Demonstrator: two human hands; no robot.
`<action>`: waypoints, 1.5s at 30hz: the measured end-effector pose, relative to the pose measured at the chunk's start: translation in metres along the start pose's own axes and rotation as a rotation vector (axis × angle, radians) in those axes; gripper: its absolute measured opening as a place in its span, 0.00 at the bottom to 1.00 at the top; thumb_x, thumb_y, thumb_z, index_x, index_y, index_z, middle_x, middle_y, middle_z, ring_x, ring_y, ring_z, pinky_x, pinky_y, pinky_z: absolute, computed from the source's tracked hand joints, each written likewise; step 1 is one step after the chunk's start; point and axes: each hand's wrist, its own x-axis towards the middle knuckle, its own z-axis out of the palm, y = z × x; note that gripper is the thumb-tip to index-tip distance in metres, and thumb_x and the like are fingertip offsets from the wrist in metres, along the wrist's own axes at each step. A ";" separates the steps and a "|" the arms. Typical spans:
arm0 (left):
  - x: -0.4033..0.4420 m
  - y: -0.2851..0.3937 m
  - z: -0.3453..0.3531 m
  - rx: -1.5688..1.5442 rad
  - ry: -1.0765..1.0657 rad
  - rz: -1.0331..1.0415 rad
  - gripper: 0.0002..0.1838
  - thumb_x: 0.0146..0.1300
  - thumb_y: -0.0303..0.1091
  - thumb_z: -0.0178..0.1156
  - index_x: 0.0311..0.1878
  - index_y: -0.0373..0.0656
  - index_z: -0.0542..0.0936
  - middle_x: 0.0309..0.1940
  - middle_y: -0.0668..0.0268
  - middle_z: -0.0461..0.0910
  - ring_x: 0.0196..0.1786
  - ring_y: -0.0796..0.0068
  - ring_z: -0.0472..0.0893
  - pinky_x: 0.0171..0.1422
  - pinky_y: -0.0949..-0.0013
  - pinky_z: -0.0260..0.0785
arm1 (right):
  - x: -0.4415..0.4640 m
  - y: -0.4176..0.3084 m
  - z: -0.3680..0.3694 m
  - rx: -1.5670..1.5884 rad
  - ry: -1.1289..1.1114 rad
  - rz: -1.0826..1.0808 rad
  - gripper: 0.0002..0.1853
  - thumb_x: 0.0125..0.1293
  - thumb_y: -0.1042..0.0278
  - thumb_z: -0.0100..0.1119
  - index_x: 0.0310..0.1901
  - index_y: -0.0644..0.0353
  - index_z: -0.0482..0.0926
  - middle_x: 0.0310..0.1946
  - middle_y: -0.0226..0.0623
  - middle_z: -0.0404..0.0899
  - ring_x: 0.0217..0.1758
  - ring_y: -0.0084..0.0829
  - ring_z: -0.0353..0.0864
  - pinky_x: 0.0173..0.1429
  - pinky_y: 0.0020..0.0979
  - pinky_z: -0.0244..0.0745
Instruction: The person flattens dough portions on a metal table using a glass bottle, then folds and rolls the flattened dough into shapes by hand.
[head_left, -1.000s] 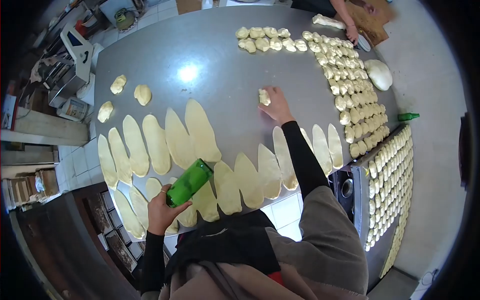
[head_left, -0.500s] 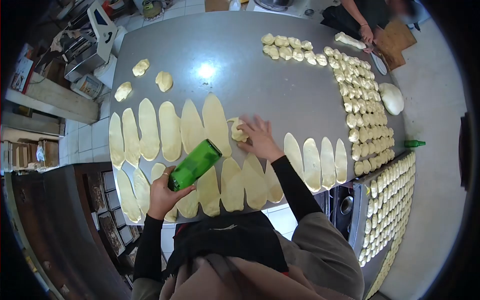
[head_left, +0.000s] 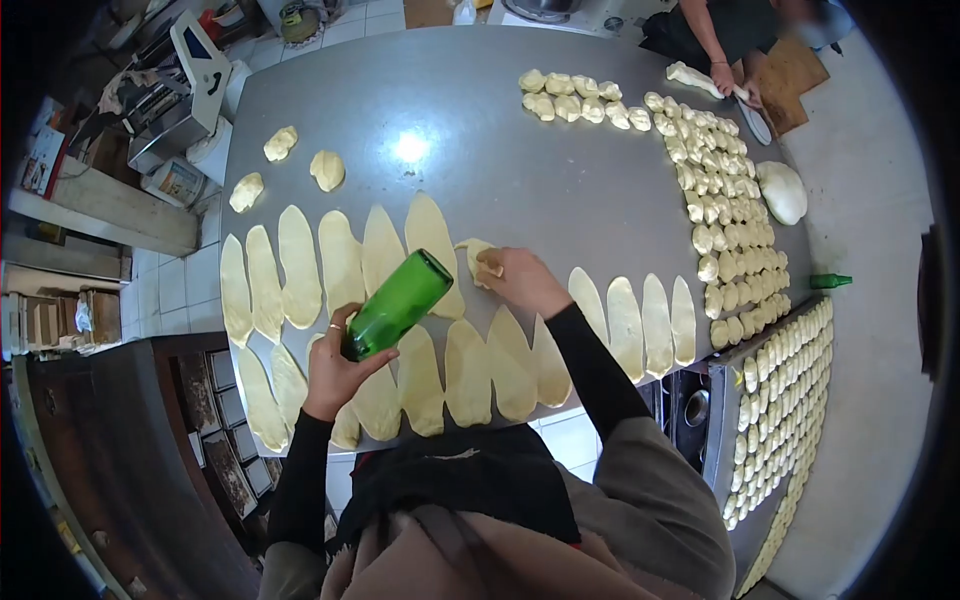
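Note:
My left hand (head_left: 336,372) is wrapped round a green glass bottle (head_left: 402,303), which tilts up to the right above the flattened dough. With curled fingers, my right hand (head_left: 525,280) pinches a small dough piece (head_left: 474,257) on the metal table (head_left: 480,160). Part of that piece is hidden under the fingers. Long flat dough strips (head_left: 297,265) lie in two rows below and to the left. Another flat strip (head_left: 432,240) lies just left of the pinched piece. More strips (head_left: 625,320) lie right of my right forearm.
Three dough lumps (head_left: 327,170) rest at the far left. Rows of dough balls (head_left: 720,200) line the right side, beside a large dough mass (head_left: 782,192). A co-worker's hands (head_left: 735,80) handle a dough roll at the back right. A tray of dough pieces (head_left: 780,410) stands at right.
My right hand's fingers have gone from spread over the dough piece to pinching it. The bottle in my left hand has moved slightly up and right. The co-worker's hands have shifted along the dough roll.

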 end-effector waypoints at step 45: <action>0.067 0.011 0.112 0.558 -0.363 0.293 0.39 0.46 0.68 0.62 0.51 0.44 0.73 0.27 0.59 0.78 0.29 0.59 0.80 0.32 0.62 0.68 | -0.068 0.026 0.045 0.118 0.521 -0.234 0.14 0.62 0.69 0.57 0.49 0.60 0.76 0.49 0.37 0.74 0.52 0.37 0.71 0.58 0.36 0.65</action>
